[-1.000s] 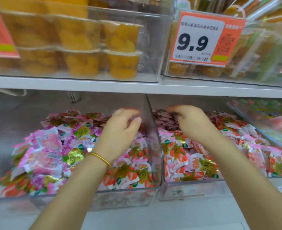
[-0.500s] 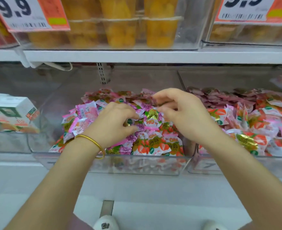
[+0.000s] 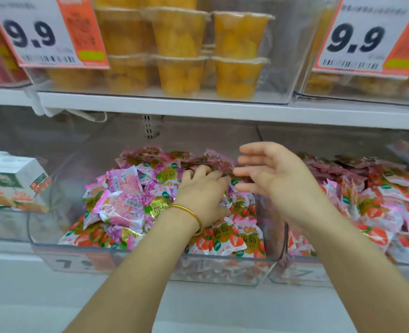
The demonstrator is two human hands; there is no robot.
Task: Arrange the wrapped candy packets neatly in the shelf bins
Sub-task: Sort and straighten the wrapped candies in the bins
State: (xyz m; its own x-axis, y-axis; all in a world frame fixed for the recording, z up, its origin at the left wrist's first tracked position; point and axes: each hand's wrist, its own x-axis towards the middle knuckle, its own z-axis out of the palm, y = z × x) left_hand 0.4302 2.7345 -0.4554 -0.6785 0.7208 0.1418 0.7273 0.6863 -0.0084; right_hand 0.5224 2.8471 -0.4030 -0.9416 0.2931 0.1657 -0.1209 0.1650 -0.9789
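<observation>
Head view: the candy packets lie heaped in a clear bin, with more in the neighbouring bin to its right. The left hand, a gold bangle at its wrist, rests palm-down on the heap, fingers fairly straight. The right hand hovers above the wall between the two, fingers spread wide, holding nothing.

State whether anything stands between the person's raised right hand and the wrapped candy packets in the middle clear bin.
Nothing visible does. The right hand hangs open above the pink and red wrapped candy packets in the open-topped clear plastic bin. The left hand rests on the packets beside it, not beneath it.
</observation>
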